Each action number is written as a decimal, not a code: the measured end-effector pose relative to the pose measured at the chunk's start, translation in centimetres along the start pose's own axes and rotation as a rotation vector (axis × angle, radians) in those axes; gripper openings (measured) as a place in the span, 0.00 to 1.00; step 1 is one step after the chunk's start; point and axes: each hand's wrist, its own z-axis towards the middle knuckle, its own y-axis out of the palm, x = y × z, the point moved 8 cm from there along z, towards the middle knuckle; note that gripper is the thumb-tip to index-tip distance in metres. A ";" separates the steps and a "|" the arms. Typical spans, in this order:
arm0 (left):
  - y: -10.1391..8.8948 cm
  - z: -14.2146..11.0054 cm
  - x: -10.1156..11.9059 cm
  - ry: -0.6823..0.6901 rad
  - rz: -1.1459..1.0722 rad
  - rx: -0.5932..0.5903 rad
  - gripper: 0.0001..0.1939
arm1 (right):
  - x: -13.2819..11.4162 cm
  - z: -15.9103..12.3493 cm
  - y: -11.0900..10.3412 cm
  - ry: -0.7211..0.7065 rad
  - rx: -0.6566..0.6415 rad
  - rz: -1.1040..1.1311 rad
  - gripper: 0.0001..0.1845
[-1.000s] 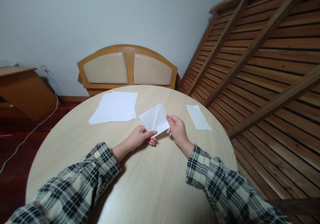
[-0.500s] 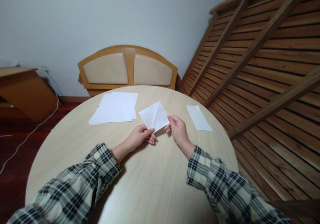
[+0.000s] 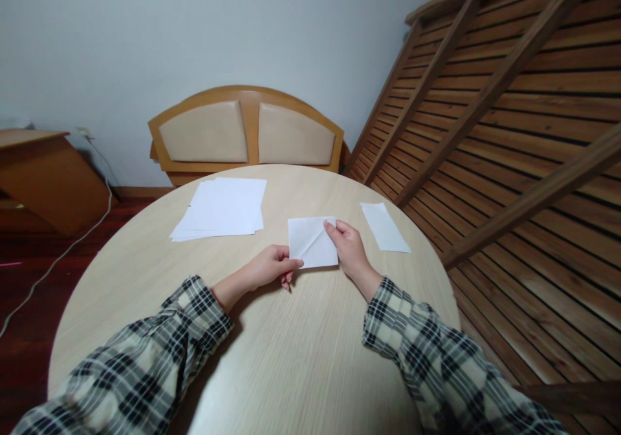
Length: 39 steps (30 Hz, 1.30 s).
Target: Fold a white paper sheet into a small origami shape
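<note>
A small, roughly square sheet of white paper (image 3: 310,241) with a diagonal crease is held up over the table between both hands. My left hand (image 3: 272,267) pinches its lower left corner, thumb on top and the other fingers behind. At the opposite, upper right corner, my right hand (image 3: 353,247) grips the sheet with the thumb pressed on its face. The fingers behind the paper are partly hidden.
The round wooden table (image 3: 272,370) carries a stack of white paper (image 3: 223,207) at the back left and a white paper strip (image 3: 385,227) at the right. Beyond it stand a padded headboard (image 3: 247,128) and a slatted wooden frame (image 3: 514,163).
The square paper has been turned clockwise, from a diamond position to nearly level edges. My right hand now grips its upper right corner, while my left hand has shifted slightly.
</note>
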 end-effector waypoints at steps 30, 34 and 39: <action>-5.7 -1.4 2.3 0.354 -0.070 0.623 0.14 | 0.8 -2.5 4.6 0.159 -0.279 -0.031 0.17; -5.6 -1.2 2.4 0.368 0.019 0.593 0.13 | 0.5 -2.4 4.4 0.098 -0.276 -0.067 0.20; -4.7 -1.2 2.9 0.352 0.081 0.508 0.13 | 0.4 -2.1 3.4 0.073 -0.204 -0.159 0.22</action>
